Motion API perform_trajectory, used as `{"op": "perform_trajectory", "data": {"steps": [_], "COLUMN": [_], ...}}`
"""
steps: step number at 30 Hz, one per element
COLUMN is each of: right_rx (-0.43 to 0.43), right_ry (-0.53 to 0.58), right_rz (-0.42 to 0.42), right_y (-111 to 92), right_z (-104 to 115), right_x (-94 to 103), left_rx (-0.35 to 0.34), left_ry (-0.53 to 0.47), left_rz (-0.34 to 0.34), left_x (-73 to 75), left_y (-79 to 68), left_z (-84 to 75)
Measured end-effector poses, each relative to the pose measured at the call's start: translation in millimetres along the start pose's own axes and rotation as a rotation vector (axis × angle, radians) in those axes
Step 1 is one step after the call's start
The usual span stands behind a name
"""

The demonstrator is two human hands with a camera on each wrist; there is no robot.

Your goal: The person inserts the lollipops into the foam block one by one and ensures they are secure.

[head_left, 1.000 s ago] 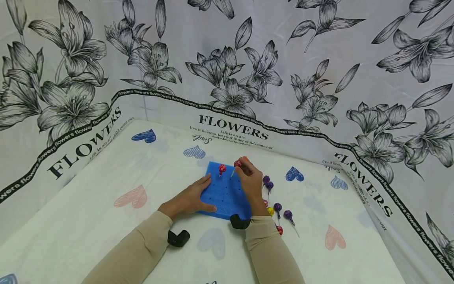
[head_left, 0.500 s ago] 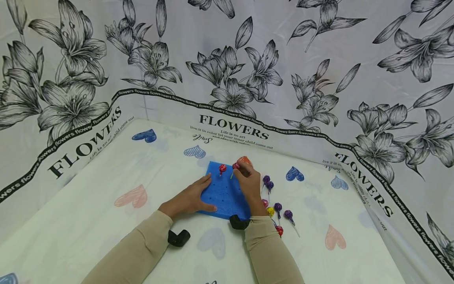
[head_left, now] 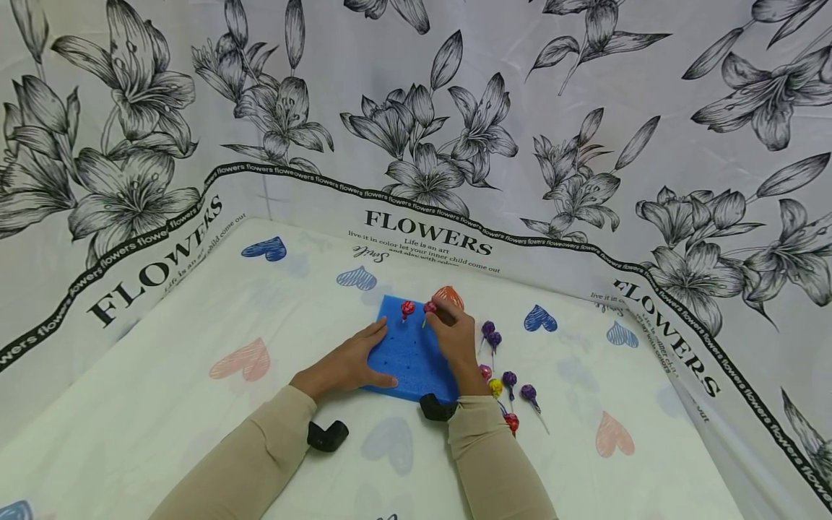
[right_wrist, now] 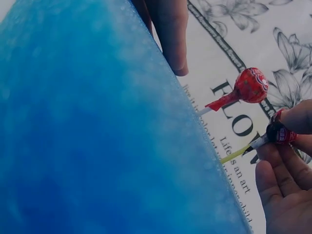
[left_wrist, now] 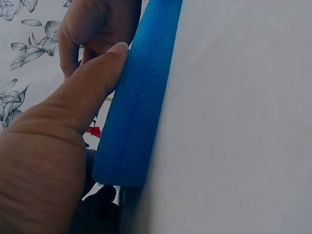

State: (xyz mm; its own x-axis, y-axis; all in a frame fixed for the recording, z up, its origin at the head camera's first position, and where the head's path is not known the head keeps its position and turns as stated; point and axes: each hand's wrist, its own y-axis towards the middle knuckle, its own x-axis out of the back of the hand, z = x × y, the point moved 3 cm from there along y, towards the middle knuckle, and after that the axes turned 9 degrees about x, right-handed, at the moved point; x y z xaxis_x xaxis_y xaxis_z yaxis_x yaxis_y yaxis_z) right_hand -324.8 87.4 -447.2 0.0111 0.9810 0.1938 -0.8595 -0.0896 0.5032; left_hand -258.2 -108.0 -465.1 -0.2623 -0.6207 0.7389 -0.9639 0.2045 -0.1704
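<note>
- Left hand (head_left: 347, 360), fingers straight, presses the left edge of the blue foam block (head_left: 412, 367), seemingly steadying it.
- Right hand (head_left: 456, 336) pinches a red-wrapped lollipop (head_left: 429, 308), stick down near the far edge, probably for aim.
- Loose lollipops (head_left: 529, 393) lie past the right edge, presumably within reach.

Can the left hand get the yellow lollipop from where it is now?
Probably not easily: the left hand touches the blue block, and the right arm lies between it and the yellow lollipop.
</note>
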Motion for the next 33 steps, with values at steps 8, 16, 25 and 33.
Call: {"op": "perform_trajectory", "data": {"steps": [8,16,25,33], "right_rx": [-0.046,-0.043,-0.052,0.029], "right_ry": [0.006,-0.007,-0.099,-0.074], "right_rz": [0.030,0.059,0.031,-0.014], "right_y": [-2.4,-2.4,5.9,12.8], "right_z": [5.6,30.9,11.5,35.3], "right_x": [-0.5,0.5,8.3,30.7], "left_rx": [0.005,-0.003,-0.002,-0.006], "left_ry": [0.002,0.000,-0.006,-0.008], "left_rz": [0.009,0.013,0.021,0.020], "left_x": [-0.7,1.3,1.1,0.9], "left_y": [-0.7,0.8,1.9,2.6], "left_z": [0.2,-0.5,-1.2,-1.6]}}
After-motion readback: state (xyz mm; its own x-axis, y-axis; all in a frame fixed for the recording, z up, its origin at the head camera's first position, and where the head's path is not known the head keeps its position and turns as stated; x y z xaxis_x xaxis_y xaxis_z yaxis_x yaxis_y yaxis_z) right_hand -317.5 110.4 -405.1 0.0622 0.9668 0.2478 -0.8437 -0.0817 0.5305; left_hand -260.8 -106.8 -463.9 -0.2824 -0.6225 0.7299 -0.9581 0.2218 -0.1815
